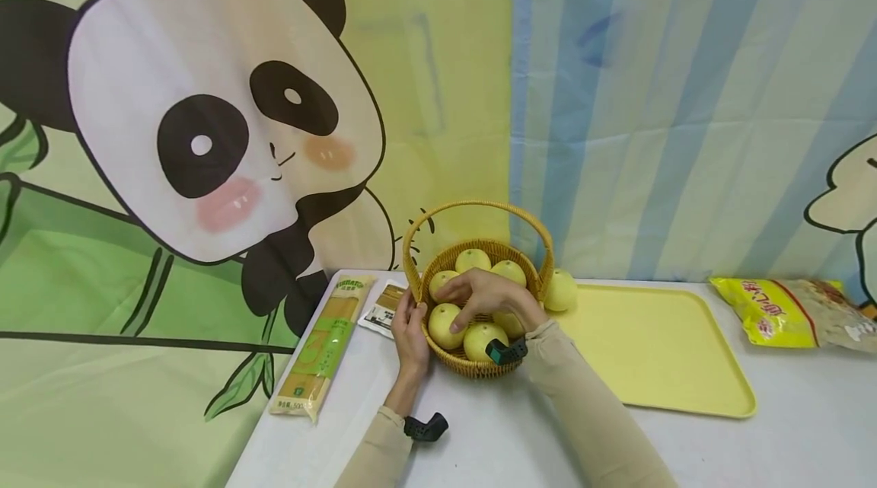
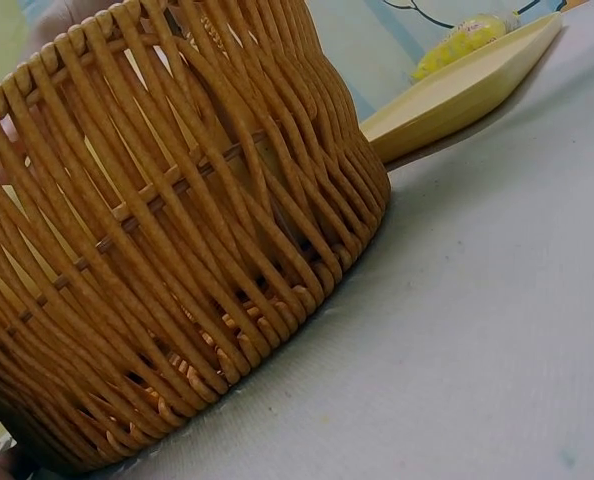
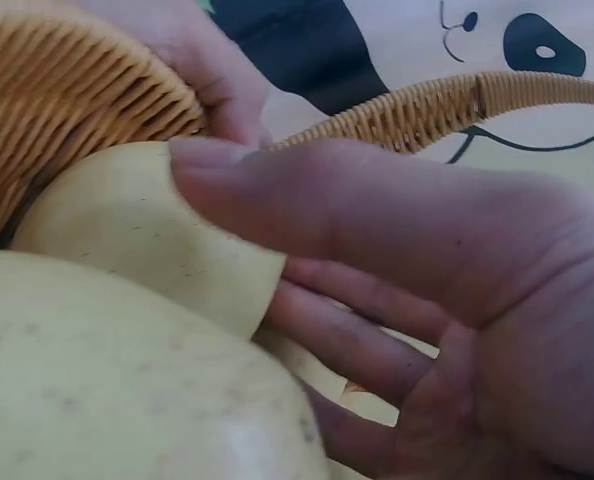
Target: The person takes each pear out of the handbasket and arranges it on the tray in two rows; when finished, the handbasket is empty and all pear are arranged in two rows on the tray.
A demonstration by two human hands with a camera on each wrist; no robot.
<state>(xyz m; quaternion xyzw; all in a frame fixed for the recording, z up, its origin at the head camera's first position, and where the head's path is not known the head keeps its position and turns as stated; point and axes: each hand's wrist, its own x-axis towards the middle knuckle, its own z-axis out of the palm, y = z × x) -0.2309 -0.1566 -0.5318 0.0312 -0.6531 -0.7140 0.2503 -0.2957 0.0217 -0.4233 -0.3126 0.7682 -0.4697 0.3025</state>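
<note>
A round wicker basket (image 1: pixel 479 372) with a tall arched handle stands on the table, holding several round pale-yellow fruits (image 1: pixel 485 340). My left hand (image 1: pixel 412 339) grips the basket's left rim near the handle's foot. My right hand (image 1: pixel 488 295) reaches over the basket, its thumb and fingers curved around a front-left fruit (image 1: pixel 444 326). The right wrist view shows the thumb across that fruit (image 3: pixel 147 230), with the fingers on its other side and another speckled fruit close in front. In the left wrist view, the basket's woven side (image 2: pixel 177 220) hides most of its contents.
Right of the basket lies a yellow tray (image 1: pixel 658 343) with one fruit (image 1: pixel 561 290) at its back-left corner. A yellow food bag (image 1: pixel 774 313) sits farther right. Noodle packaging (image 1: pixel 320 351) and a small packet (image 1: pixel 384 310) lie left. A printed curtain (image 1: pixel 617 130) hangs behind.
</note>
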